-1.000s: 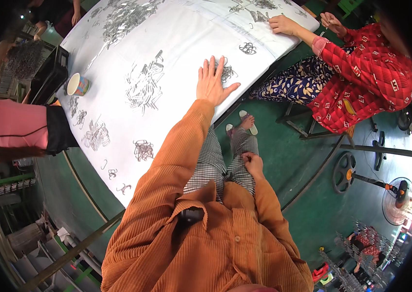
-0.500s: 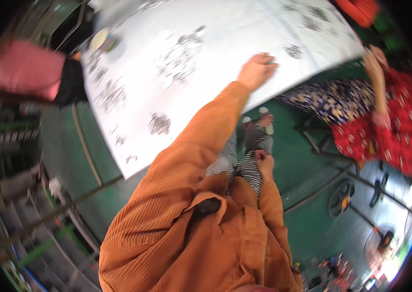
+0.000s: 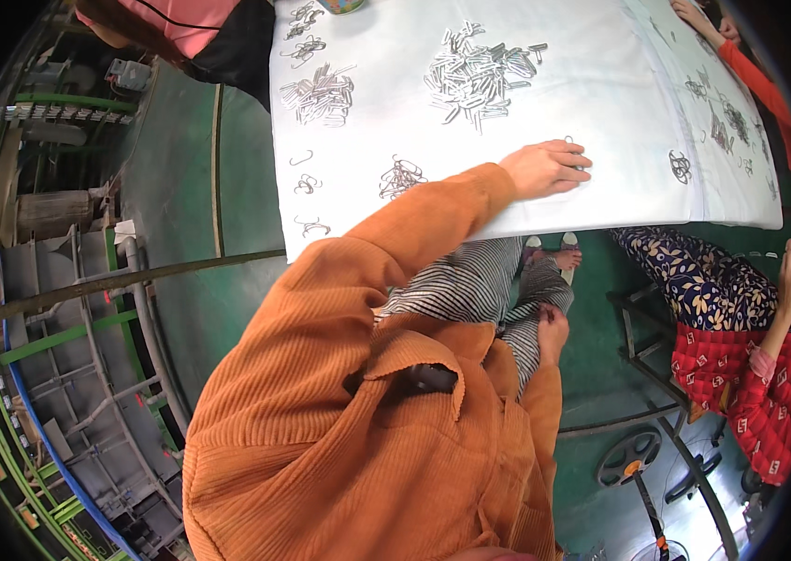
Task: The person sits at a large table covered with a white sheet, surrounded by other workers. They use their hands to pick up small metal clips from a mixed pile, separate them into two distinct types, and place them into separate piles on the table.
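My left hand (image 3: pixel 550 169) reaches over the near edge of a white-covered table (image 3: pixel 592 84), palm down. Its bent fingers close together at the tabletop on a small bent metal hook (image 3: pixel 572 142), mostly hidden under the fingertips. My right hand (image 3: pixel 553 333) rests low on my striped trousers with curled fingers; whatever is inside them is hidden. Left of my left hand lies a small heap of metal hooks (image 3: pixel 403 178). Beyond it spreads a large pile of short, straight-looking metal pieces (image 3: pixel 480 75). Another little cluster of hooks (image 3: pixel 680 166) sits to the right.
Several more hook groups (image 3: pixel 319 95) line the table's left side. A patterned tub (image 3: pixel 341 5) stands at the far edge. People sit around: one in pink and black (image 3: pixel 237 47), one in red patterned clothes (image 3: pixel 723 365), one with an orange sleeve (image 3: pixel 755 84). Metal racks (image 3: pixel 87 374) stand at left.
My view has turned, so the table appears shifted right and sharper. My left hand stays over the table, now lower against its surface. My right hand remains on my lap.
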`<state>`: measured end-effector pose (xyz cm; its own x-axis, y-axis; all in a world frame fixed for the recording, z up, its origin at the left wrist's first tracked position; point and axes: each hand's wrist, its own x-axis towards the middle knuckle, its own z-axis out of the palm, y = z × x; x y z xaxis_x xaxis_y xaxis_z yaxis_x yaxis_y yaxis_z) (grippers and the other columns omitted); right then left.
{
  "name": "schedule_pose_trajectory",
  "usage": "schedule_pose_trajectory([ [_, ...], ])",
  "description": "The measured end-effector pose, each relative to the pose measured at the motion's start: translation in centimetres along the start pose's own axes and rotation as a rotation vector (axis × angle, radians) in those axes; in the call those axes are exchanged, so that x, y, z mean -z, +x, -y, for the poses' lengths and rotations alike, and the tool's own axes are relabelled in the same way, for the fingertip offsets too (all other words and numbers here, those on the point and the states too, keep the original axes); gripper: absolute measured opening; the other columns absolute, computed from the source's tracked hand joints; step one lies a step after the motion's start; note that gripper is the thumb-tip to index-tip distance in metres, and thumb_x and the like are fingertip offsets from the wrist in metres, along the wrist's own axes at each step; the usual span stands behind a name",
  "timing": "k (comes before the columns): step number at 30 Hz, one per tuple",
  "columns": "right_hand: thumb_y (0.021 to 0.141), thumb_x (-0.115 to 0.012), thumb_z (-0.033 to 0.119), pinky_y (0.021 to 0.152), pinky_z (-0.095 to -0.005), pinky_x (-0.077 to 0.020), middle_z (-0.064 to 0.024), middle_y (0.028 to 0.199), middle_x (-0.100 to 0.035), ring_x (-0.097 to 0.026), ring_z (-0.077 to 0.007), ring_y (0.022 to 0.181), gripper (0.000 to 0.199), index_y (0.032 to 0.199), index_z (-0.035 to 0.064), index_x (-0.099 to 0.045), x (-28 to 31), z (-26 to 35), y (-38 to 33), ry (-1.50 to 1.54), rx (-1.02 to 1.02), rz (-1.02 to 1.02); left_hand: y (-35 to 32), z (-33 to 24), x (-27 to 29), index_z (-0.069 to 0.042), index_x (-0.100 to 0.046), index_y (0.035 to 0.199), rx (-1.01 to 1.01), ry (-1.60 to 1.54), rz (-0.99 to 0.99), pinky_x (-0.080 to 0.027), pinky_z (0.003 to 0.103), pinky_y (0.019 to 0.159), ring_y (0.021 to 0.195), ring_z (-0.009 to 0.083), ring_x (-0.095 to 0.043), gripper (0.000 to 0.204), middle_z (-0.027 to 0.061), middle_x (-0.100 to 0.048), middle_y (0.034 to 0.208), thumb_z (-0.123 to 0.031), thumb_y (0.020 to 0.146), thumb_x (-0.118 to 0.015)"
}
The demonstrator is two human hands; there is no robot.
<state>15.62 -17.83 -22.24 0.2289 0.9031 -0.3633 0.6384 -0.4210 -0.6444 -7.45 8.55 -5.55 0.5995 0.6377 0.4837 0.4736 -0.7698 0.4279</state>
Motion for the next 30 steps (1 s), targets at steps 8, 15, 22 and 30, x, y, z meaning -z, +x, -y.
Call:
schedule_pose_trajectory([
  [8,0.088,-0.061,0.010,0.069,-0.0301,-0.0508,-0.0111,0.080,-0.071,-0.068,-0.0185,0.072,0.015,0.096,0.0019,-0.071,-1.0,-1.2,0.0,0.104,-0.011,-0.047,-3.2,-1.1,1.9,-0.011,-0.067,0.117,0.066,-0.038,0.005,-0.042,0.042,0.106,0.126,0.0294,-0.050,0.029,0.0076,-0.060,0.129,-0.021,0.091,-0.062],
  [15,0.087,-0.063,0.011,0.068,-0.0297,-0.0507,-0.0118,0.081,-0.072,-0.068,-0.0182,0.072,0.015,0.095,0.0014,-0.071,-1.2,-0.3,-0.3,0.087,0.031,-0.068,-5.8,4.5,9.9,-0.011,-0.047,0.139,0.510,0.037,-0.081,-0.026,0.053,0.114,0.140,0.0395,-0.030,0.074,0.0237,-0.038,0.147,-0.054,0.082,-0.067],
  [22,0.087,-0.064,0.014,0.069,-0.0332,-0.0506,-0.0124,0.079,-0.071,-0.068,-0.0229,0.073,0.015,0.094,0.0036,-0.072,-1.2,-0.3,-0.1,0.033,-0.035,-0.050,-7.3,9.8,12.4,-0.016,-0.010,0.154,0.554,0.386,0.305,-0.011,0.059,0.117,0.145,0.0466,-0.002,0.141,0.0263,-0.006,0.157,-0.087,0.048,-0.068],
  [30,0.083,-0.065,0.018,0.071,-0.0400,-0.0512,-0.0128,0.084,-0.071,-0.068,-0.0312,0.080,0.015,0.093,0.0100,-0.073,-0.9,1.3,-0.4,-0.077,-0.064,-0.082,-1.1,15.6,11.1,-0.031,-0.023,0.152,0.422,0.391,0.244,-0.012,0.062,0.116,0.144,0.0473,-0.009,0.130,0.0143,-0.017,0.158,-0.088,0.044,-0.069],
])
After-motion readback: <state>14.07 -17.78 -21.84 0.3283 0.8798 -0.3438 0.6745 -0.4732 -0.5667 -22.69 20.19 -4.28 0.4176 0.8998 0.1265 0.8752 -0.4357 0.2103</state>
